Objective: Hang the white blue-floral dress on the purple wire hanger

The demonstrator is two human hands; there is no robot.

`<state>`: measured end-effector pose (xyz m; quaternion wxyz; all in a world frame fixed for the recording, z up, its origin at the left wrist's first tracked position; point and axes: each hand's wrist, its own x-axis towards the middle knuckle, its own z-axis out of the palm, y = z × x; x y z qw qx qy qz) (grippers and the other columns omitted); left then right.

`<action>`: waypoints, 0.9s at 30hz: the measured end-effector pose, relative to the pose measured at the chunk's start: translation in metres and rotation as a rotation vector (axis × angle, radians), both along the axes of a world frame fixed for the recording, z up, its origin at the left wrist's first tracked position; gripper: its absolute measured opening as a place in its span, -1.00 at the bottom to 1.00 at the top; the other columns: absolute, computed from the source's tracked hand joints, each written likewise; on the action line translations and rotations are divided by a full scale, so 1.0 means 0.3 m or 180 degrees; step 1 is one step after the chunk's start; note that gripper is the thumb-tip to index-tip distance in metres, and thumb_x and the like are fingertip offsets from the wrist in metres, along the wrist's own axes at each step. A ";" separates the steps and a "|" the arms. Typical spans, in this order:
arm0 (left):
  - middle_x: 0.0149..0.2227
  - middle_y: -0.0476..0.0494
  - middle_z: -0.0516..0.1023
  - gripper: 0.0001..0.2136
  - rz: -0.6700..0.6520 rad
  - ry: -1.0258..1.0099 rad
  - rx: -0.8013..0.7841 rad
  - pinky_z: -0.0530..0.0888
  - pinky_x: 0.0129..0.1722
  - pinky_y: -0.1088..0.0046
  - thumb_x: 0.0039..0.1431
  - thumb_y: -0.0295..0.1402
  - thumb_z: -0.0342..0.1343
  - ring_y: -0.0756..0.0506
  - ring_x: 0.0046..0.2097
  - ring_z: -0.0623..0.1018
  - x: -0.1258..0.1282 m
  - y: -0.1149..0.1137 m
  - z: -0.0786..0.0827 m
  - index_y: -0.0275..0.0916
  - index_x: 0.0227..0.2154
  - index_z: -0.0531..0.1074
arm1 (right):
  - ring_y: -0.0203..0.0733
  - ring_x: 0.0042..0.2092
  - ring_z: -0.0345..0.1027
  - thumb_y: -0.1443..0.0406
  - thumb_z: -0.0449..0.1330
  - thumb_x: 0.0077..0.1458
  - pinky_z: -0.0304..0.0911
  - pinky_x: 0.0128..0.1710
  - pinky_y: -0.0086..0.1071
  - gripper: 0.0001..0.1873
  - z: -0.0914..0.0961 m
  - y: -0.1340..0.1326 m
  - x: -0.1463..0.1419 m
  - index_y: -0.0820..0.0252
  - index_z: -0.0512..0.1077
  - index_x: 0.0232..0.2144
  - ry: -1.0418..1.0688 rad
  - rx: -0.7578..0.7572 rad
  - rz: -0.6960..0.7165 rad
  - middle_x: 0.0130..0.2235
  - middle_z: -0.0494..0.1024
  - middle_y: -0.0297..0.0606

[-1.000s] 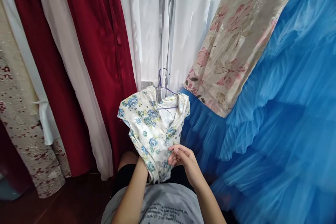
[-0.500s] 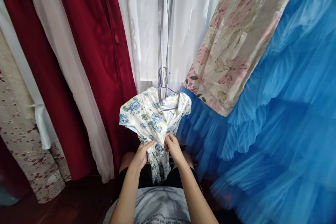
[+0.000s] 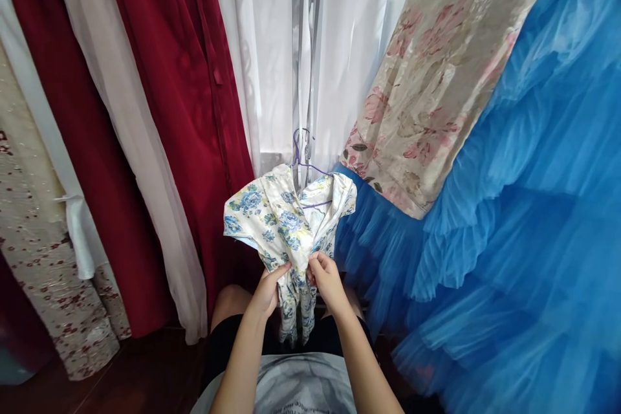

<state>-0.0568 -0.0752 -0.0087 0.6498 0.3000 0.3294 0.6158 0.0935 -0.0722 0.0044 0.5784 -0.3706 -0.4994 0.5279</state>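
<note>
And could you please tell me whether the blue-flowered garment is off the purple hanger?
No, the purple hanger is inside the blue-flowered garment, with its hook rising above the garment.

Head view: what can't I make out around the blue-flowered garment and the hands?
All in the head view:
- Left hand: most fingers, hidden behind the blue-flowered garment.
- Right hand: what exactly its fingertips pinch, hidden by its own curled fingers.
- Purple hanger: its shoulder ends, covered by the garment.
- Blue tulle skirt: cut off by the right edge.
- Grey T-shirt: lettering too small, cut by the bottom edge.
</note>
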 end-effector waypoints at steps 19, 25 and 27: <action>-0.14 -0.21 0.57 -0.83 0.1399 0.2810 0.1453 0.42 -0.01 0.28 0.25 -0.32 0.14 -0.23 -0.07 0.55 0.146 -0.073 -0.113 -0.14 -0.11 0.42 | -0.36 -0.67 0.10 0.12 0.22 0.09 0.00 -0.60 -0.45 -0.67 0.005 -0.068 0.004 0.17 0.34 -0.59 -0.0548 -0.0113 0.0281 -0.72 0.33 -0.42; -0.34 -0.11 0.54 -0.95 0.1162 0.3025 0.1612 0.42 -0.20 0.37 0.25 -0.35 0.11 -0.16 -0.26 0.55 0.099 -0.068 -0.110 -0.15 -0.33 0.43 | -0.40 -0.70 -0.01 0.07 0.24 0.02 -0.10 -0.65 -0.46 -0.67 0.199 0.074 0.013 0.23 0.46 -0.54 -0.0309 -0.0007 0.0203 -0.74 0.30 -0.44; -0.35 -0.12 0.54 -0.95 0.1023 0.3081 0.1622 0.42 -0.25 0.39 0.23 -0.37 0.12 -0.16 -0.28 0.55 0.100 -0.073 -0.116 -0.15 -0.35 0.45 | -0.40 -0.68 0.01 0.09 0.24 -0.02 -0.07 -0.64 -0.45 -0.68 0.318 0.164 0.011 0.22 0.43 -0.60 -0.0308 0.0259 -0.0007 -0.73 0.31 -0.43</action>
